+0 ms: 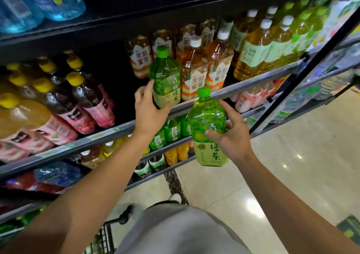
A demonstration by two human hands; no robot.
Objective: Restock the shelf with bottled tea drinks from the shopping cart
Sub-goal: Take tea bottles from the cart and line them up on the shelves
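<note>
The left hand (149,107) grips a green tea bottle (165,78) upright at the shelf (253,83) edge, beside the jasmine tea bottles (193,74). The right hand (231,135) clasps a second green tea bottle (209,129), upright, nearer and right of the dark gap.

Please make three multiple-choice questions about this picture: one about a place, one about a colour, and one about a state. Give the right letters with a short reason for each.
1. Where is the green tea bottle in the left hand?
A. in the cart
B. at the shelf edge, beside the orange-label tea bottles
C. on the floor

2. What colour is the cap of the second green tea bottle?
A. yellow
B. white
C. green

3. What is the right hand doing?
A. gripping the second bottle
B. hanging empty
C. pushing the cart

Answers: 1 B, it stands on the shelf front by those bottles. 2 C, the cap is bright green. 3 A, the fingers wrap the bottle in front of the shelf.
</note>
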